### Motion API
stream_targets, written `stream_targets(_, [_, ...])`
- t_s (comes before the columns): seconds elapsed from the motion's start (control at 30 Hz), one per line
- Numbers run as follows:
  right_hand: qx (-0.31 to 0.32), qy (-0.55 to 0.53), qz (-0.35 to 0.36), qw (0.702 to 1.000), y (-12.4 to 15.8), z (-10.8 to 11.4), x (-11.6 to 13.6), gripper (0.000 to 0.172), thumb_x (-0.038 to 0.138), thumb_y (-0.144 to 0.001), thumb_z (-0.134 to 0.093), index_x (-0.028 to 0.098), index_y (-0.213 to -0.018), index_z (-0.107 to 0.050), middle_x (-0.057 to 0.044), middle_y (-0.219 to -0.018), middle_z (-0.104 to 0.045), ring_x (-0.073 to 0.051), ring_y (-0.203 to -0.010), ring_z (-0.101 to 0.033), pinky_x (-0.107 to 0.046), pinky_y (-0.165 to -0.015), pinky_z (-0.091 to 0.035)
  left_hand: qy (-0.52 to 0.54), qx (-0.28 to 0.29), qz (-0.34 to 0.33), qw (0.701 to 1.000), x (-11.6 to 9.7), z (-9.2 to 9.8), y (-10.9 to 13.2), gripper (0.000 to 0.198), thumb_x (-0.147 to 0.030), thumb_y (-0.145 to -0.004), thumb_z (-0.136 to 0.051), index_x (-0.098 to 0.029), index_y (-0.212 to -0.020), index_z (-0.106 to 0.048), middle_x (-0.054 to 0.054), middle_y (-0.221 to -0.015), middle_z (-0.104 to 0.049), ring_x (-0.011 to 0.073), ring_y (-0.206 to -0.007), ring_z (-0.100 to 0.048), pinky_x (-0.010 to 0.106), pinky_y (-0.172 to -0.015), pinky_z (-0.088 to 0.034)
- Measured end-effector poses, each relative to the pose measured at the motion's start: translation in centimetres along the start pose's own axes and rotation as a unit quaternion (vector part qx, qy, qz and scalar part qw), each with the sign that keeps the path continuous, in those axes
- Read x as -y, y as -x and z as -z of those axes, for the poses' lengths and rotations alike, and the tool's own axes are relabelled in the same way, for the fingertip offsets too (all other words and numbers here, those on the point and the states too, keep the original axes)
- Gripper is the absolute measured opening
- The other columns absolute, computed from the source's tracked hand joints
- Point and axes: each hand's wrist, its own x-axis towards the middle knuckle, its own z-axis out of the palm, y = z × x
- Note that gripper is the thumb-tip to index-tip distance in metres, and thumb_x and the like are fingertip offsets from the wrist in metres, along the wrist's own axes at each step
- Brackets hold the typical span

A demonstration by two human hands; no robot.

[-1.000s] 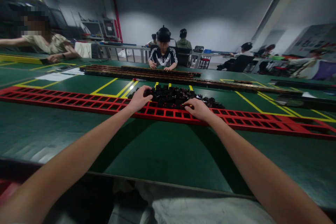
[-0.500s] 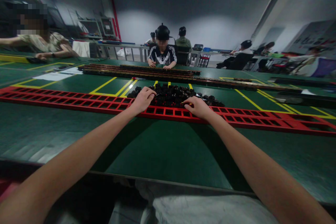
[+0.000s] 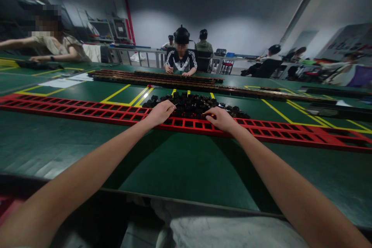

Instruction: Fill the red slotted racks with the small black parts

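A pile of small black parts lies on the green tabletop, just behind a long red slotted frame. My left hand is closed at the left front of the pile, above the frame. A thin light sliver shows at its fingertips; what it belongs to cannot be made out. To the right, my right hand is closed in a pinch over the frame, at the pile's front edge. A tiny yellow-orange bit shows between thumb and finger, too small to name.
Long dark strips lie stacked across the table behind the pile. White paper sheets are at the left, among yellow tape lines. A co-worker sits opposite; another person reaches across at the left.
My left hand has turned slightly, its fingers drawn closer together. My right hand keeps its pinch almost unchanged. The person at the left has shifted, and the whole view has moved a little.
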Motion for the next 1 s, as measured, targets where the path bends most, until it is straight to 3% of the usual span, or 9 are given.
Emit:
stream_targets(0.13, [-0.003, 0.002, 0.000, 1.000, 0.1, 0.1, 0.1, 0.025, 0.020, -0.091, -0.058, 0.017, -0.108, -0.076, -0.011, -0.108, -0.075, -0.026, -0.101, -0.069, -0.041, -0.094, -0.053, -0.024, 0.033, -0.020, 0.999, -0.1, 0.0, 0.1, 0.036, -0.034, -0.097, -0.046, -0.016, -0.116, -0.070, 0.012, -0.113, -0.062, 0.0238, -0.107, -0.060, 0.040, -0.099, -0.047])
stream_targets(0.27, [0.003, 0.003, -0.004, 1.000, 0.0, 0.0, 0.1, 0.025, 0.021, -0.091, -0.058, 0.017, -0.108, -0.076, -0.011, -0.107, -0.076, -0.026, -0.100, -0.069, -0.041, -0.093, -0.054, -0.076, 0.090, -0.035, 0.992, 0.5, 0.5, 0.2, 0.058, -0.041, -0.088, -0.059, -0.015, -0.140, -0.055, 0.015, -0.123, -0.058, 0.0309, -0.115, -0.055, 0.047, -0.101, -0.044])
stream_targets(0.37, [0.006, 0.001, -0.003, 1.000, 0.0, 0.0, 0.1, 0.026, 0.020, -0.090, -0.058, 0.017, -0.109, -0.076, -0.011, -0.108, -0.075, -0.026, -0.101, -0.069, -0.041, -0.093, -0.054, -0.080, 0.120, -0.040, 0.989, 1.1, 1.0, 0.2, 0.065, -0.039, -0.088, -0.059, -0.014, -0.147, -0.046, 0.016, -0.128, -0.057, 0.0318, -0.118, -0.054, 0.047, -0.102, -0.042])
stream_targets(0.63, [0.001, -0.004, -0.007, 1.000, 0.0, 0.0, 0.2, 0.026, 0.022, -0.091, -0.059, 0.017, -0.110, -0.076, -0.011, -0.108, -0.075, -0.026, -0.103, -0.068, -0.041, -0.095, -0.053, -0.042, 0.111, -0.084, 0.989, 1.5, 1.5, 0.2, 0.039, -0.034, -0.092, -0.054, -0.016, -0.126, -0.059, 0.013, -0.121, -0.062, 0.0263, -0.115, -0.056, 0.042, -0.102, -0.042])
stream_targets(1.0, [0.003, -0.011, -0.004, 1.000, -0.1, -0.2, -0.2, 0.026, 0.021, -0.091, -0.057, 0.017, -0.109, -0.075, -0.011, -0.108, -0.075, -0.025, -0.101, -0.068, -0.040, -0.094, -0.053, -0.074, 0.105, -0.089, 0.988, 1.7, 1.0, 0.2, 0.037, -0.031, -0.095, -0.045, -0.017, -0.122, -0.066, 0.012, -0.115, -0.057, 0.0270, -0.111, -0.051, 0.045, -0.100, -0.043])
